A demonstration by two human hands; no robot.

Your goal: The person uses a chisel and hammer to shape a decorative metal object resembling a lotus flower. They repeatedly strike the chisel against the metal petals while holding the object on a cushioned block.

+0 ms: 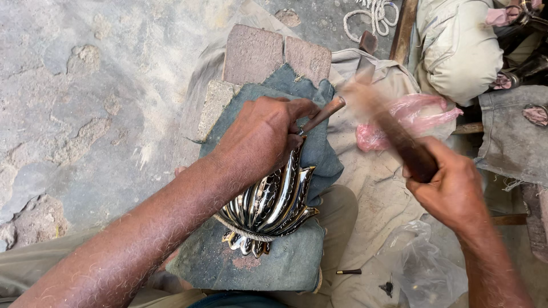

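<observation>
**A:** Metal leaf piece [271,208] — shiny, ribbed, flame-shaped — lies on a blue-grey cloth pad [285,262] over the person's lap, tips pointing up toward the bricks [274,54].

**B:** Left hand?

**A:** Left hand [260,137] sits on top of the piece, fingers curled tight around a thin punch [322,114]. Its wooden-brown shaft sticks out up-right past the thumb; the tip is hidden under the hand.

**B:** Right?

**A:** Right hand [451,185] is well apart to the right, fist fully wrapped around a dark hammer handle [408,151]. Hammer head is motion-blurred just beside the punch's top end — can't tell if they touch.

**B:** Surroundings?

**A:** Pink plastic bag [419,117] behind the hammer, clear bag [425,268] lower right, white rope [371,14] at top.
</observation>
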